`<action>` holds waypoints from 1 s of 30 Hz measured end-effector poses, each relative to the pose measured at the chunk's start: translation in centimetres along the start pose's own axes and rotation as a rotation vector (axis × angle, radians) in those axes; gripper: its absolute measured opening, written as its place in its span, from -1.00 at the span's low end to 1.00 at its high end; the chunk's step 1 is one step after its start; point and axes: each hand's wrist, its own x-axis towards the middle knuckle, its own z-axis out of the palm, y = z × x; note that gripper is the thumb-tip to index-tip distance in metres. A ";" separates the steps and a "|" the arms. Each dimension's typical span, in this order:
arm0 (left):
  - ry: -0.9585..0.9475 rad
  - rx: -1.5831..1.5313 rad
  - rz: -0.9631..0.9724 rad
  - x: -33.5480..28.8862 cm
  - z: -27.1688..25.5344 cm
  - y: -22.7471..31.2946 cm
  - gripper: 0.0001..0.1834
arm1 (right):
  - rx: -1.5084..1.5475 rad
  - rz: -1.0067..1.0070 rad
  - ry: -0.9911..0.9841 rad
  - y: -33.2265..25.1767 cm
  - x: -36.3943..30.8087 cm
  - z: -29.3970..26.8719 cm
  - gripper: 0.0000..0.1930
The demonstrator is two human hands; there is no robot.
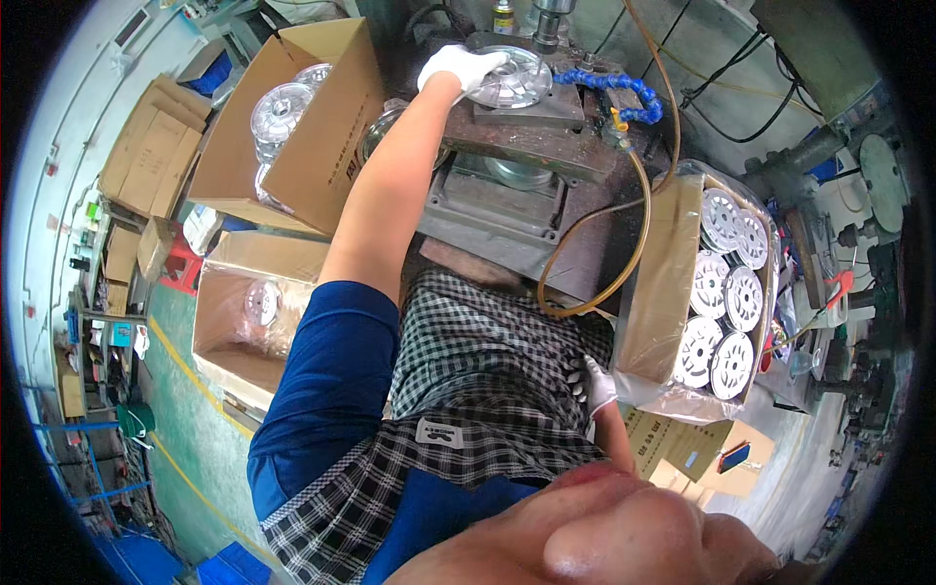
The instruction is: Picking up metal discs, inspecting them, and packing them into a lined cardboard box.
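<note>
"Green floor [195, 429] spreads out toward half past seven in this workshop. Where's the piece that matters?"

"It's the bright metal disc [517, 80], lying on a metal block [546, 115]. Make the disc the dial's centre, with twelve at the top: the spindle [549, 29] stands near one o'clock, just beside it."

"How would it handle?"

"Stiff and fairly light for its breadth, I'd judge. That polished face will probably slide under a glove, worse if oily. Hard to break, easy to scratch."

"Best place to take it?"

"By the outer rim, on the side away from the spindle. The white-gloved left hand [460, 68] is there, between nine and ten."

"Is its grip clamped?"

"Fingers lie over the rim, touching. Whether they're closed around it I can't tell; the underside is hidden."

"And the right hand [601, 388]?"

"Between five and six, against the checked apron [478, 331], fingers slightly apart with nothing visible in them."

"Farther out?"

"A blue segmented hose [585, 77] at three, an amber hose [646, 210] curving round five. A lined carton [645, 302] at half past four holds rows of pierced discs [746, 297]. Just below nine, a tall carton [341, 136] holds more; toward half past seven, a low carton [263, 254] shows one."
</note>
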 end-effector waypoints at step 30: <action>-0.015 0.001 0.010 -0.7 -0.6 1.3 -0.07 | -0.050 -0.078 0.004 -0.2 -0.7 0.5 -0.57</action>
